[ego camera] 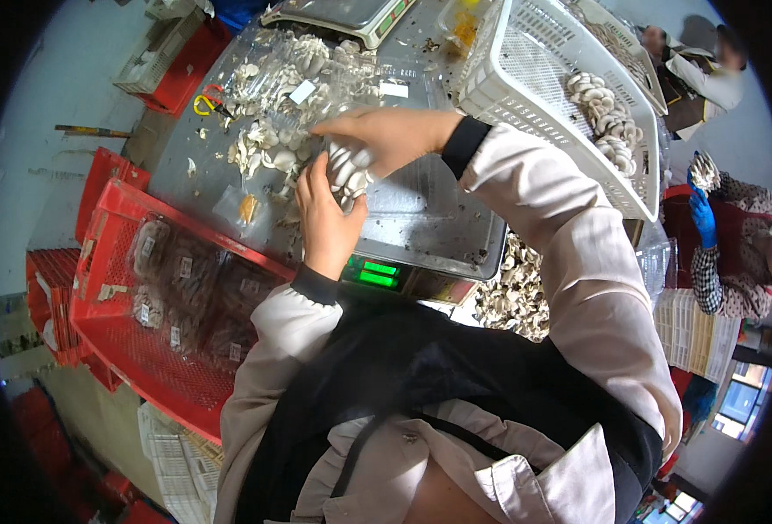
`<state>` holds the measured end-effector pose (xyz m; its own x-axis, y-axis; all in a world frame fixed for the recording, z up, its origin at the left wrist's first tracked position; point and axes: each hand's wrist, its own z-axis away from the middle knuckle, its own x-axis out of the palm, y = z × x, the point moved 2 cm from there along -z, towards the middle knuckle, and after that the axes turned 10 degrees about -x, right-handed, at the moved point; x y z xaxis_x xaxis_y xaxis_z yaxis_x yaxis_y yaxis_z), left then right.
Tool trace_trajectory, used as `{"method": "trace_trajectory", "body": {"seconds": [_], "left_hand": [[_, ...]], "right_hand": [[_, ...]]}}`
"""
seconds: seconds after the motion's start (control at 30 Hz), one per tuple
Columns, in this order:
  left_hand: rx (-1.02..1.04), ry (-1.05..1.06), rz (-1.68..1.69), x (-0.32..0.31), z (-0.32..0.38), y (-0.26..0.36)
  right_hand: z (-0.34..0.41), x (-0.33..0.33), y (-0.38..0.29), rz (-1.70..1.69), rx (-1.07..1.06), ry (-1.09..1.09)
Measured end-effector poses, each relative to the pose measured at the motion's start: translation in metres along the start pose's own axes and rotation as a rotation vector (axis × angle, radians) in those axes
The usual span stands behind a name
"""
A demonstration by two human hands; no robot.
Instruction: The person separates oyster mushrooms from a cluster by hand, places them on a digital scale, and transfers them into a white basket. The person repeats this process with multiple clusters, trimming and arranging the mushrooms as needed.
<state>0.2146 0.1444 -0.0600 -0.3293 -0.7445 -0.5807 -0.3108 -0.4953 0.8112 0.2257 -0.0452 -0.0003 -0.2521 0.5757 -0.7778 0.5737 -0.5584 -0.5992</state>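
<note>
My left hand (329,219) and my right hand (395,134) hold a cluster of pale oyster mushrooms (349,171) between them, over the left edge of the metal pan of a digital scale (431,236) whose green display is lit. My right hand reaches across from the upper right, its fingertips by the loose mushrooms. Beyond the hands lie a heap of mushroom pieces (255,147) and clear plastic trays (418,78). Yellow-and-red-handled scissors (210,103) lie at the upper left of the table. A clear bag with something orange (245,208) sits left of my left hand.
A red plastic crate (163,386) with labelled packs stands at left. A white plastic basket (556,124) with mushroom clusters is at upper right. Another scale (340,13) stands at the far side. Cut mushrooms (515,288) lie below the scale's right corner. Co-workers are at the right, one in blue gloves.
</note>
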Motion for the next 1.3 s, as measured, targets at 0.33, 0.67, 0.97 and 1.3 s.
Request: {"method": "trace_trajectory", "body": {"seconds": [0.33, 0.67, 0.97, 1.3], "left_hand": [[-0.039, -0.106, 0.052, -0.002, 0.002, -0.002], [0.2, -0.079, -0.118, 0.002, -0.023, 0.018], [-0.006, -0.17, -0.032, 0.009, -0.061, 0.025], [0.288, 0.077, 0.003, 0.02, -0.014, 0.022]], "right_hand": [[0.115, 0.022, -0.05, -0.121, 0.716, 0.406], [0.08, 0.078, -0.03, -0.168, 0.413, 0.667], [0.091, 0.104, -0.014, -0.098, 0.517, 0.555], [0.076, 0.116, -0.032, 0.13, 0.736, 0.559]]}}
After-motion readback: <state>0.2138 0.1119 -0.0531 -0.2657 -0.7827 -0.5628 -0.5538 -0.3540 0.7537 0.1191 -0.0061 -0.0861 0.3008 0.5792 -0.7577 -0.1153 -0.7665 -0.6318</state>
